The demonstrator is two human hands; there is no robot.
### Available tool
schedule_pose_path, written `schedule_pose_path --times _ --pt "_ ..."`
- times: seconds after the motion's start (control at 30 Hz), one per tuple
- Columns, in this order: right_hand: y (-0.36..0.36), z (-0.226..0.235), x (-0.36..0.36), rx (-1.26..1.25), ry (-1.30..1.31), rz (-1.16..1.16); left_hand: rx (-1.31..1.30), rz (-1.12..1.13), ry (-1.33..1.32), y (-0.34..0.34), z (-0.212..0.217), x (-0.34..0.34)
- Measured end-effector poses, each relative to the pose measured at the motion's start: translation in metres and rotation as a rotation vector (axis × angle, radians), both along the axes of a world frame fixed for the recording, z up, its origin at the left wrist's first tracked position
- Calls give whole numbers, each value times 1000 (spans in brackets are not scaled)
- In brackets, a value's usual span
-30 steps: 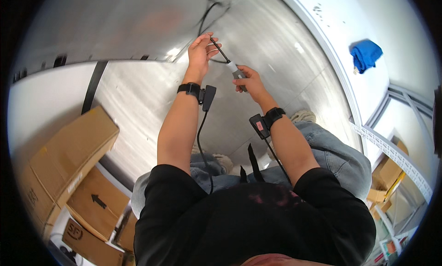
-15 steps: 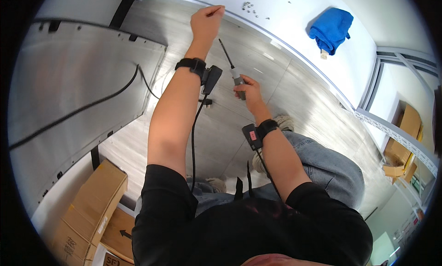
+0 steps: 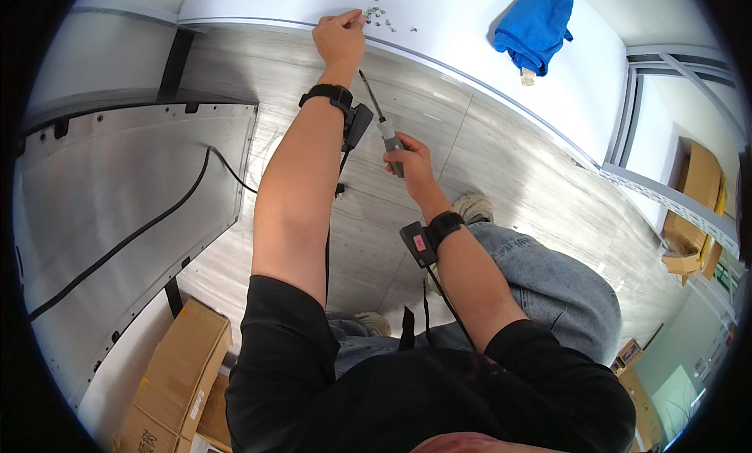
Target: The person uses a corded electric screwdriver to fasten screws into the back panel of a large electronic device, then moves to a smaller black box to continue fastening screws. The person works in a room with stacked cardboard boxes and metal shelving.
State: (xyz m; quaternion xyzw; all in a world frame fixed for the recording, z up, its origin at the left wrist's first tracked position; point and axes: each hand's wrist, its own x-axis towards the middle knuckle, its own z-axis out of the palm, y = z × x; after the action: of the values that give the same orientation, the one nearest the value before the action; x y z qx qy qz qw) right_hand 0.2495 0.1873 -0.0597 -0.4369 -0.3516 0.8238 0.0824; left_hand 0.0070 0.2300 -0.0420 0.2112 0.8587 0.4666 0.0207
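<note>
A person's right hand (image 3: 411, 161) holds a grey-handled screwdriver (image 3: 386, 129) above the wood-look floor (image 3: 376, 241), its grip wrapped around the handle and the slim shaft pointing up and to the left, the tip free of any fastener. The left hand (image 3: 341, 44) reaches to the near side of a white bench (image 3: 462, 41), its fingers drawn together just beside a scatter of small metal pieces (image 3: 378, 19), apparently screws; how tightly that grip is closed, and whether on one of the pieces, cannot be told. Judging by the loose pieces, some unfastening appears done. To the left stands a metal panel (image 3: 94, 171) with a black cord (image 3: 167, 213) across it, upright and not visibly detached; whether fasteners remain in its edges is too small to make out, so how much is left stays uncertain. A blue cloth (image 3: 536, 30) lies farther right on the bench.
</note>
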Motion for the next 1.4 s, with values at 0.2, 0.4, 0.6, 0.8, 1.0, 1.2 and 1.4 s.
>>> schedule_pose_path --times 0.2,0.4,0.6,0.8,1.0,1.2,1.4 --pt "-22 -4 -11 60 -44 57 175 36 -200 -50 -9 9" --pt "-52 -15 -36 169 -73 362 260 269 -523 -169 -25 51" --pt "-106 -31 -58 338 -75 579 462 403 -1060 -248 -15 53" --pt "-120 5 -92 96 -8 700 346 592 -915 -273 7 32" --pt "-94 -2 -106 -72 46 736 362 624 -817 -279 16 16" --pt "-77 -25 -103 -176 -20 447 450 571 -875 -250 -4 4" --pt "-56 -30 -111 -60 -130 412 592 566 -1022 -229 -34 -17"
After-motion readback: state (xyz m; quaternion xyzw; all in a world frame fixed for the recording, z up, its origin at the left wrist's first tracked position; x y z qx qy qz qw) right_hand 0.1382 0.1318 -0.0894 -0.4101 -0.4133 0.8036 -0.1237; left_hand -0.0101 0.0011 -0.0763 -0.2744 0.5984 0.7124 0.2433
